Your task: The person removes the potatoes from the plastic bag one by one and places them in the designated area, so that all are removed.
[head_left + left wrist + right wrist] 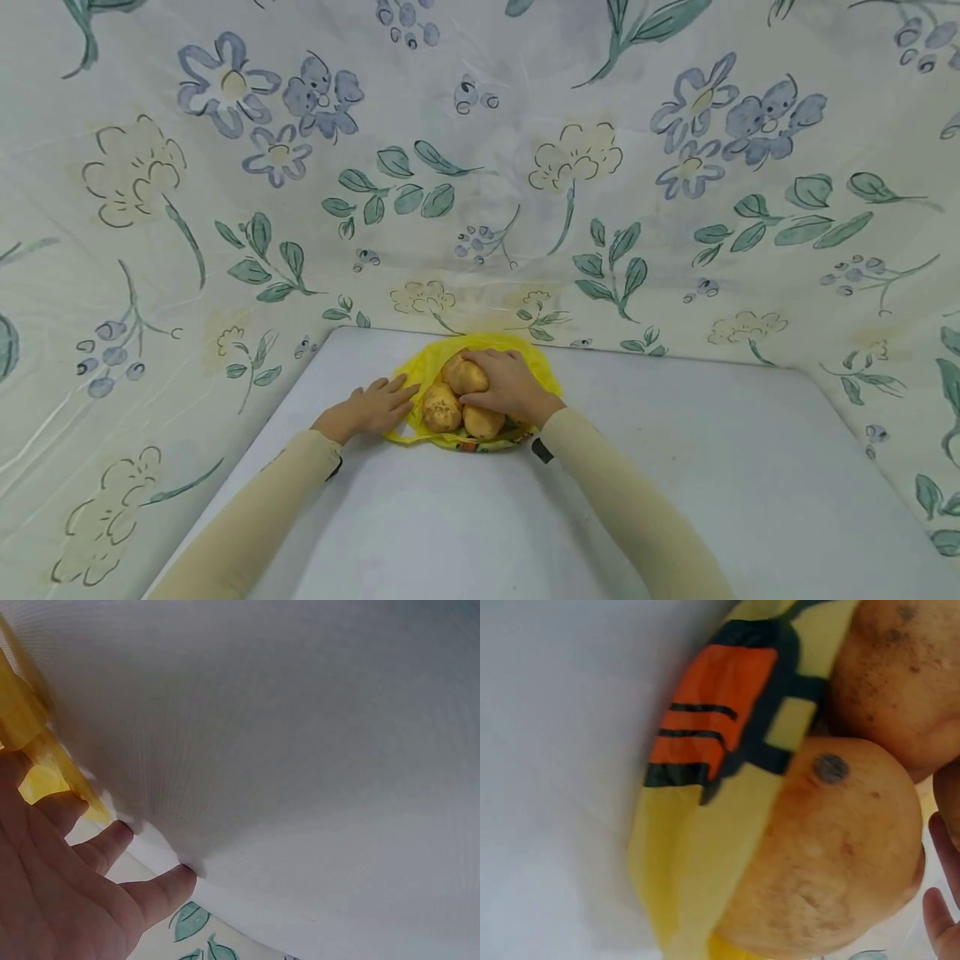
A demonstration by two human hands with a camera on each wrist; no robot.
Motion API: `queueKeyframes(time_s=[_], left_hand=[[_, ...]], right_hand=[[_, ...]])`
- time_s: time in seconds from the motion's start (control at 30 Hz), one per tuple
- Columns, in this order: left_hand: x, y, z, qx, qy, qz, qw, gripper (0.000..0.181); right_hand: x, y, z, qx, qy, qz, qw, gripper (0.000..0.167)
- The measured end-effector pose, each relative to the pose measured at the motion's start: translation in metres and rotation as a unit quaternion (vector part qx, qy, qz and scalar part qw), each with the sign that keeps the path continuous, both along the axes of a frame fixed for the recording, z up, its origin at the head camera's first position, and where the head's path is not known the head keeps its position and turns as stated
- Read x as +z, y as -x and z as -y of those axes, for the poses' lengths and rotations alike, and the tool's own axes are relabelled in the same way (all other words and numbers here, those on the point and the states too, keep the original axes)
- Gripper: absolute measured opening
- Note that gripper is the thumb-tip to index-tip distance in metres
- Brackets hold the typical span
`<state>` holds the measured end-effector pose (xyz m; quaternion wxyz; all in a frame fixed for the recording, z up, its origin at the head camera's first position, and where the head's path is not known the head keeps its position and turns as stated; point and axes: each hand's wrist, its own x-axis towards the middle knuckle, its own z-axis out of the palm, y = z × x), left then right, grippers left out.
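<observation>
Our right hand [517,387] grips a potato [462,377], more potatoes [442,408] beside it, left hand [377,406] spread, touching yellow bag [429,363]

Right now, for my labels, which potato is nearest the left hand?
The front-left potato; the front-right potato and rear potato, under the right hand, lie farther away.

We can read no words, brands or numbers. On the thin, yellow, crumpled plastic bag [671,877] we see a print of orange blocks and dark bars [712,690], upper middle of the right wrist view; below centre in the head view, it is too small to decipher.
</observation>
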<state>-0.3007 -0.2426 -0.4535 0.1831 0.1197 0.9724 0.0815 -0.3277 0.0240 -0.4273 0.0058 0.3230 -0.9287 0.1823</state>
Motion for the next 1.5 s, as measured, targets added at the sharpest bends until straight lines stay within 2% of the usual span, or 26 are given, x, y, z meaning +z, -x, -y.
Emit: queueKeyframes(time_s=[0.2, 0.47, 0.7, 0.87, 1.13, 1.5], left_hand=[[0.001, 0.003, 0.001, -0.001, 0.001, 0.005, 1.0000, 0.056], [0.000, 0.011, 0.007, -0.013, -0.004, 0.001, 0.9999, 0.057], [0.001, 0.013, 0.008, -0.016, -0.011, 0.008, 0.9998, 0.058], [0.000, 0.013, 0.009, -0.015, -0.006, 0.006, 0.9999, 0.058], [0.003, 0.013, 0.008, -0.011, -0.012, 0.015, 0.9998, 0.058], [0.004, 0.011, 0.006, -0.007, -0.013, 0.023, 0.9996, 0.059]], right_hand=[[0.006, 0.002, 0.001, 0.005, 0.006, -0.002, 1.0000, 0.069], [0.023, 0.005, -0.009, 0.013, 0.039, -0.016, 0.9990, 0.073], [0.039, 0.005, -0.019, 0.004, 0.081, 0.042, 0.9958, 0.077], [0.050, 0.009, -0.029, -0.005, 0.097, 0.056, 0.9937, 0.075], [0.061, 0.024, -0.050, -0.028, 0.118, 0.038, 0.9919, 0.075], [0.069, 0.037, -0.088, -0.061, 0.154, 0.021, 0.9860, 0.072]])
